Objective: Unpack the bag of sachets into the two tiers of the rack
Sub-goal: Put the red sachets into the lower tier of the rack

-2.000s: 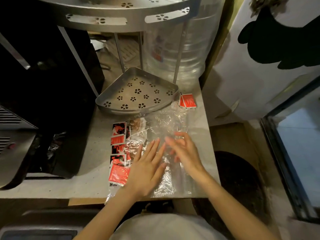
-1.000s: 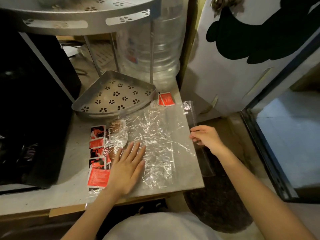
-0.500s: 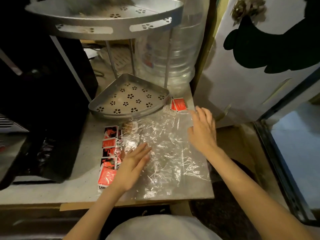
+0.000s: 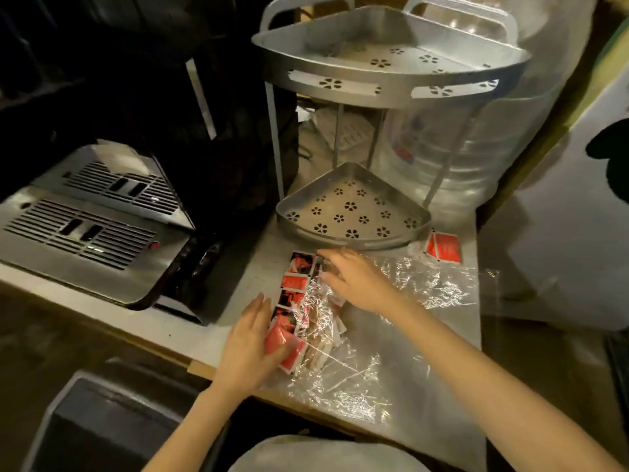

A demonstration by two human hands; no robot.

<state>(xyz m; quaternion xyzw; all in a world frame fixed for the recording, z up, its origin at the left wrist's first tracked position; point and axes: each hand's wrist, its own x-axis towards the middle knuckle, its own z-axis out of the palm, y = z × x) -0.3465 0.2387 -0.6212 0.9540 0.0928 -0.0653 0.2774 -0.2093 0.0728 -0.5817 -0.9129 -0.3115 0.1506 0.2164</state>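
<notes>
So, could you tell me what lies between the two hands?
In the head view, the strip of red sachets runs from the left hand to the right hand, beside the clear bag.

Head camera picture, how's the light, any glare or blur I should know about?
Head view: dim, warm light; the upper left is almost black. Strong glare on the crinkled plastic bag hides what lies under it. The right hand is slightly motion-blurred at the fingertips. Wide-angle distortion bends the rack legs.

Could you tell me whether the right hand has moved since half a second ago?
Yes. The right hand has crossed leftward over the plastic bag, from near the loose red sachet to the sachet strip.
</notes>
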